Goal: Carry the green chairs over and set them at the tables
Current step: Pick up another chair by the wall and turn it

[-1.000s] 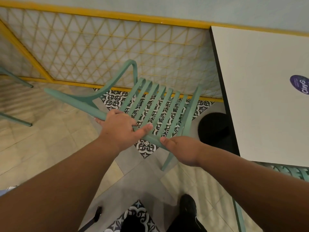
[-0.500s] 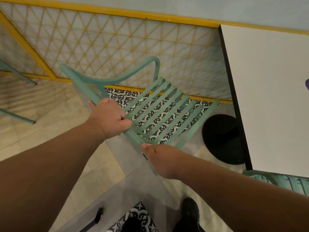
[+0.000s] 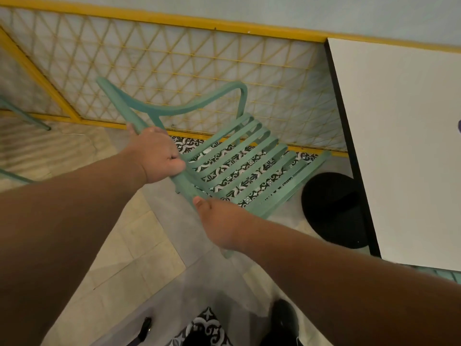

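Note:
A green slatted chair is tipped in front of me, its seat slats facing up and its armrest arching toward the yellow lattice fence. My left hand grips the chair's frame bar at the slats' near left end. My right hand holds the frame lower down, thumb on top, fingers hidden underneath. The white table with a black edge stands just right of the chair, its round black base on the floor beside the seat.
A yellow lattice fence runs along the back. Legs of another green chair show at the far left, and part of one more under the table's near edge. My shoes are at the bottom on tiled floor.
The chair has swung clockwise and shifted right toward the table. My left hand slid along the frame and closed round it; my right hand stayed on the lower frame.

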